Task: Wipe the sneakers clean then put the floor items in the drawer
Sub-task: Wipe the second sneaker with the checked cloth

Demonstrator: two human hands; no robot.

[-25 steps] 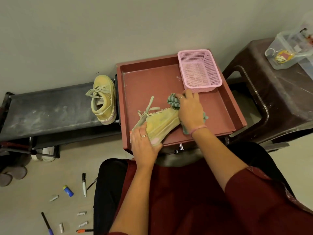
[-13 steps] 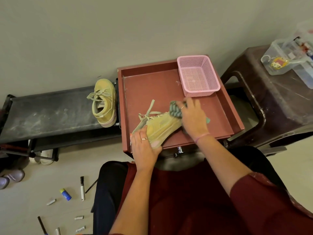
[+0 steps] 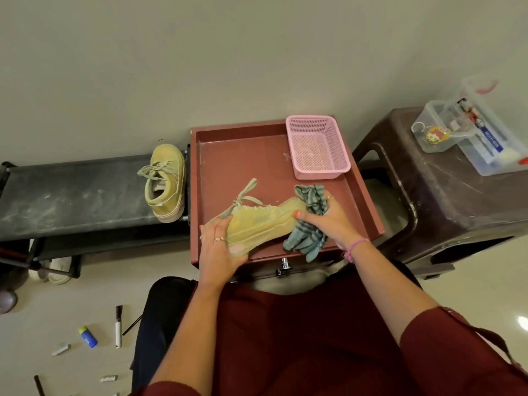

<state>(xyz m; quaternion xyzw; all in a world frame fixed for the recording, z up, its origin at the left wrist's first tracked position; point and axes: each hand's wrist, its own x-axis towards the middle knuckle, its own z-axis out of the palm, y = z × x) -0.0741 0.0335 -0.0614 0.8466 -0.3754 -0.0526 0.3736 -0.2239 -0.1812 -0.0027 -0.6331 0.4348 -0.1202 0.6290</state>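
Note:
A yellow sneaker lies on its side in the open red drawer. My left hand grips its heel end near the drawer's front edge. My right hand holds a green striped cloth bunched against the sneaker's toe. The second yellow sneaker stands on the black bench to the left. On the floor at lower left lie a marker, a blue glue stick and several small white pieces.
A pink mesh basket sits in the drawer's back right corner. A brown plastic stool at the right bears a clear box of small items. White shoes sit under the bench. The wall runs behind everything.
My right hand has slid the cloth from the sneaker's upper side round to its toe, nearer the drawer's front. The left hand keeps its grip on the heel. The view has shifted a little.

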